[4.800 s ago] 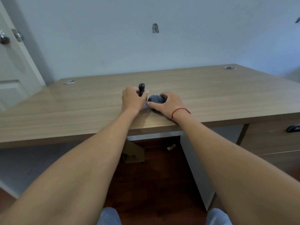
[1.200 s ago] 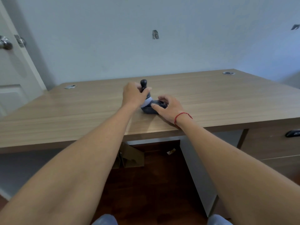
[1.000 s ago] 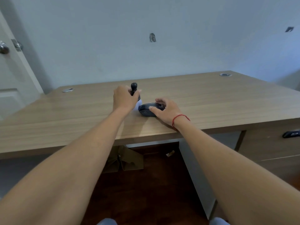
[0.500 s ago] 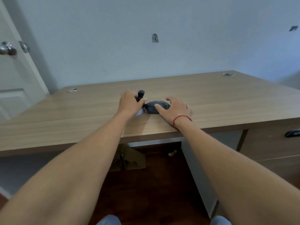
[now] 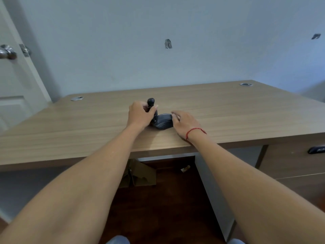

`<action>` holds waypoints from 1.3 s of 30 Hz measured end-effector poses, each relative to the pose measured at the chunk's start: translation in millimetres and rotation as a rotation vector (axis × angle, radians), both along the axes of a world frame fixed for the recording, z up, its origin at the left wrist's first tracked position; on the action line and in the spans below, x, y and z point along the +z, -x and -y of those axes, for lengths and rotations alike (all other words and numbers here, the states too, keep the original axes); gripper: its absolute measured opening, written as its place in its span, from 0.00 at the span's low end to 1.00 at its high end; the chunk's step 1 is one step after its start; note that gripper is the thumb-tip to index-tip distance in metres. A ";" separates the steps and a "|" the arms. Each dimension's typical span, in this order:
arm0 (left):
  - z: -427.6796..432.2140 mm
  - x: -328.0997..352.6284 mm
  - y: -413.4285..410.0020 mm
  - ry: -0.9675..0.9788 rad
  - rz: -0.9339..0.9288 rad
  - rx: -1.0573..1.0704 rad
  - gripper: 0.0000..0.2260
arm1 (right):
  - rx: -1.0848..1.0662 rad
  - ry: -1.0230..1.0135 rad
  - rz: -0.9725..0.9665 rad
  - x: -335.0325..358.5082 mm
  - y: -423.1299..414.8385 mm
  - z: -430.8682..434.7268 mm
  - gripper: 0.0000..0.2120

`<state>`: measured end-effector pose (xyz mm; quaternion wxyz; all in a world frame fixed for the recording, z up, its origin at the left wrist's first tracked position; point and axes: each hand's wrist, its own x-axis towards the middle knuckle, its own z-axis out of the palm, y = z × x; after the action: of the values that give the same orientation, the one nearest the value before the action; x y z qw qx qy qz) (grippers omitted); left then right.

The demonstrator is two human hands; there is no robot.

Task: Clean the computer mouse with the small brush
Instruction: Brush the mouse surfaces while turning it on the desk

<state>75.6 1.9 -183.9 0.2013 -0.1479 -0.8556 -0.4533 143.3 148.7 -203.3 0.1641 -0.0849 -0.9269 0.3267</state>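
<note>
A: So, where did the computer mouse (image 5: 164,121) lie?

B: On the wooden desk (image 5: 228,110), near its front edge and about midway between the left and right edges; it was dark, and it sat flat on the top.

A: And the left hand (image 5: 140,114)?

B: It was curled tight around the small brush (image 5: 150,103); the dark rounded end of the handle stood up above the fingers, roughly upright; the lower end went down just beside the left side of the mouse; the bristles were hidden behind the hand, so I could not tell whether they touched it.

A: What of the right hand (image 5: 184,123)?

B: It lay on the right side of the mouse, loosely spread, the fingertips (image 5: 174,114) against the mouse's right flank; the hand did not close around it; whether it pressed or only rested I could not tell; a red thread bracelet (image 5: 194,131) ringed that wrist.

A: Anything else on the desk?

B: Two round cable grommets; one (image 5: 77,98) near the back left corner, the other (image 5: 246,84) near the back right corner; both well apart from the hands.

A: And around it?

B: A white door (image 5: 12,88) with a metal knob (image 5: 7,52) stood at the left; a drawer handle (image 5: 316,149) showed below the desk's right end; a cardboard box (image 5: 140,175) sat on the dark floor underneath.
</note>
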 end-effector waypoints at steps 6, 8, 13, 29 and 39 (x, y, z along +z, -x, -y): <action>4.6 -1.4 -3.5 0.043 -0.070 -0.018 0.17 | -0.174 -0.062 -0.011 2.5 1.1 3.4 0.19; 5.2 -0.2 -4.5 0.010 -0.076 -0.002 0.19 | -0.061 0.022 0.004 2.8 -6.9 2.4 0.26; -5.8 17.7 -3.8 -0.208 -0.029 -0.083 0.23 | 0.025 0.004 0.108 5.0 -16.9 4.4 0.35; -3.8 28.1 -1.1 0.055 0.073 -0.166 0.14 | 0.083 0.098 0.098 7.3 -12.4 1.7 0.30; -12.2 37.1 8.8 0.052 0.144 -0.313 0.13 | 0.105 0.126 0.125 7.3 -11.0 -1.7 0.37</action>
<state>66.9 14.1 -146.7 0.0627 -0.2516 -0.8458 -0.4663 154.3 150.4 -196.0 0.0830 -0.0667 -0.9161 0.3866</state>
